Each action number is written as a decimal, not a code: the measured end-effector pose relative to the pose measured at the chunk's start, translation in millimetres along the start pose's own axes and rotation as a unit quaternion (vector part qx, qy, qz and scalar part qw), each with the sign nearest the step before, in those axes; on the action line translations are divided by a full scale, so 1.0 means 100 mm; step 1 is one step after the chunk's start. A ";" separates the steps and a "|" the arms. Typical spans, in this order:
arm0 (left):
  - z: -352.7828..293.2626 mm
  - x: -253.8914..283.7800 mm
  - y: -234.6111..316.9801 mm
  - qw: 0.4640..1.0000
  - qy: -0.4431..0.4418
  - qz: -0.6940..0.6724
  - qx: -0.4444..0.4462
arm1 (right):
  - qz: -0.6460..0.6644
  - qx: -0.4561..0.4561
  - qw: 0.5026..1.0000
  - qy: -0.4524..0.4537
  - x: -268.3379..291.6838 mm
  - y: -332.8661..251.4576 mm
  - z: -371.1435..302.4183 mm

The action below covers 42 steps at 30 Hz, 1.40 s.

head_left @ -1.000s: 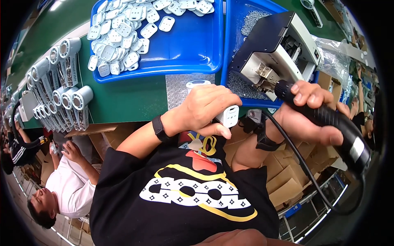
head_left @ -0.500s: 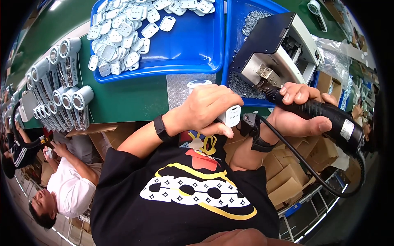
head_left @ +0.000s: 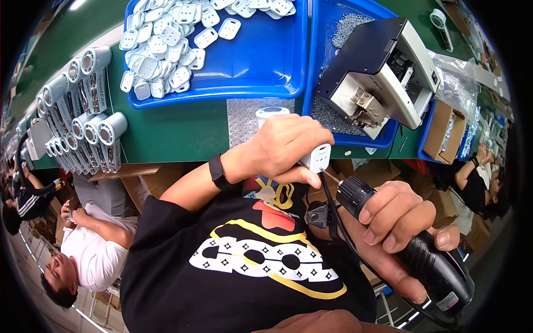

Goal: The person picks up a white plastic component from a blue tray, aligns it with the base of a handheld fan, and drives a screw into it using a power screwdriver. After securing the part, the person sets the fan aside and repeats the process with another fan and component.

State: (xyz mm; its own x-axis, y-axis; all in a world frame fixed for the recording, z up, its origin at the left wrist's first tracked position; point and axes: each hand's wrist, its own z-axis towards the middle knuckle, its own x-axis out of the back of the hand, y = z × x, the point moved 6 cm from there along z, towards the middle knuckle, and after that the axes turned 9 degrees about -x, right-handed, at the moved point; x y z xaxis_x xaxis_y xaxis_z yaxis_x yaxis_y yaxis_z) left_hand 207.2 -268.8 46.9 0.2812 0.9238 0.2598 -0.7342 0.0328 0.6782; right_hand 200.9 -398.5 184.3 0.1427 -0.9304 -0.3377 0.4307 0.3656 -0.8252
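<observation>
My left hand (head_left: 286,144) is wrapped round a pale handheld fan (head_left: 272,112). Its round head shows beyond my knuckles, and its end with small holes (head_left: 320,158) faces right past my thumb. In my right hand (head_left: 395,216) is a black corded electric screwdriver (head_left: 436,263), gripped round its body. The thin bit points up and left, its tip right by the holed end of the fan; whether they touch I cannot tell. The screwdriver's black cord runs across in front of my right wrist.
A blue tray (head_left: 255,91) with many pale plastic plates (head_left: 166,53) lies at the back. Beside it, a screw feeder (head_left: 366,72) stands in another blue tray among loose screws. More handheld fans (head_left: 94,130) lie at left. Open cartons and other people are around the bench.
The screwdriver has moved from the screw feeder's front down and toward me, its bit now at the fan's end. My left hand with the fan has hardly moved.
</observation>
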 end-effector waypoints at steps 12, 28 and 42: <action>0.06 0.08 0.13 0.999 0.006 0.030 0.016 | 0.065 0.008 0.998 -0.017 -0.01 0.01 -0.07; 0.49 3.44 -1.88 0.729 -0.194 0.642 0.139 | -0.628 -0.135 0.735 -0.216 -1.07 2.30 0.48; -2.29 2.07 1.13 0.519 0.157 0.788 0.291 | -0.469 -0.122 0.864 -0.140 -0.76 1.88 0.64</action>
State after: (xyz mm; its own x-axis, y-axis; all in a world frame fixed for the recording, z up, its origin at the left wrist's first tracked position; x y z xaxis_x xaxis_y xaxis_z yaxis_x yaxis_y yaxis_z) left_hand 41.1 13.0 19.8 -0.5677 -0.3521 0.7442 0.4377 -0.8947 -0.0894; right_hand 327.9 -261.4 83.9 0.0572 -0.7783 0.6252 0.2785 -0.5890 -0.7587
